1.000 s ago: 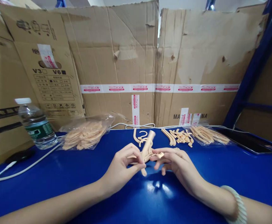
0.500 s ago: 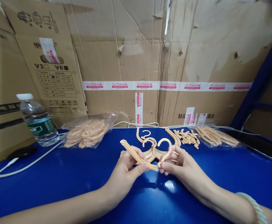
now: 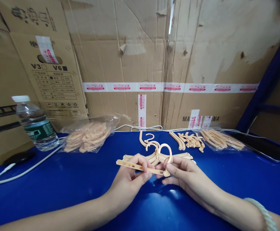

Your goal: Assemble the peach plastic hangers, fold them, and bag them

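My left hand (image 3: 133, 175) is closed on a beige hanger arm (image 3: 130, 165), a slim hollow bar pointing left and slightly up. Between the fingers of my right hand (image 3: 180, 170) is a beige hanger hook (image 3: 168, 152), its curve upward and its knobbed base (image 3: 166, 173) against the right end of the arm. Whether the two parts are joined I cannot tell. Just behind my hands lie several beige hangers (image 3: 183, 156), stacked with their hooks away from me and partly hidden by my fingers. Further back are a loose arm (image 3: 142, 138) and a loose hook (image 3: 150, 138).
Behind lie several hanger arms (image 3: 177, 141), a pile of hooks (image 3: 191, 141) and a bag of arms (image 3: 223, 139). On the left stand another filled plastic bag (image 3: 89, 136) and a water bottle (image 3: 36, 125). Cardboard (image 3: 123, 64) walls the blue table (image 3: 82, 199); a dark tablet-like slab (image 3: 262, 147) lies right.
The hanger arm has turned flatter, its left end lower and its hollow side showing. The hook has shifted slightly left and down, its base now against the arm's end.
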The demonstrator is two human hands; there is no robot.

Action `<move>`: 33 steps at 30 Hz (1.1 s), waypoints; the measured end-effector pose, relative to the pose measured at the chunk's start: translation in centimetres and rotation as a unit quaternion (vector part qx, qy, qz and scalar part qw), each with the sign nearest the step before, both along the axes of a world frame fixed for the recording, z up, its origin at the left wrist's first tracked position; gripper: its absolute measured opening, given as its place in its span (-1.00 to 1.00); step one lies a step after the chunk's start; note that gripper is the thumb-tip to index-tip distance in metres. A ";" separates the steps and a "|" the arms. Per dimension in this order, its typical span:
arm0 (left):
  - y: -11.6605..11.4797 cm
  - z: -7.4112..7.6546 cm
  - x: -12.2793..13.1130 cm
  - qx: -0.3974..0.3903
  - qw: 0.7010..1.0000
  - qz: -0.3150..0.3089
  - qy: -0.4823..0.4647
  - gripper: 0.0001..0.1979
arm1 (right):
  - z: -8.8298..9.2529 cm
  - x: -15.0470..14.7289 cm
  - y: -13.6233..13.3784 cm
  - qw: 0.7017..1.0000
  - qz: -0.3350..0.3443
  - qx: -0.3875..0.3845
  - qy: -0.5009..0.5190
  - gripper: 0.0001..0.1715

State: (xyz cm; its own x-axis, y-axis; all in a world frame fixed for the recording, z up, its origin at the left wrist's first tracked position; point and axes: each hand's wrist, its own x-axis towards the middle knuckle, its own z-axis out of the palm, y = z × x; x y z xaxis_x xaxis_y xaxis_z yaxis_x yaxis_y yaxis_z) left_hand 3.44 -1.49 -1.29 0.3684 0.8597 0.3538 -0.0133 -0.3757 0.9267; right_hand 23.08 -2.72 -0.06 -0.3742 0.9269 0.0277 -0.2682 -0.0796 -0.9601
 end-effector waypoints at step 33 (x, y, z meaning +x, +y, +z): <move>-0.8 0.3 1.2 -0.140 0.990 0.001 -0.015 -0.64 | -1.3 -1.2 -0.3 0.988 -0.027 0.134 -0.068 -0.59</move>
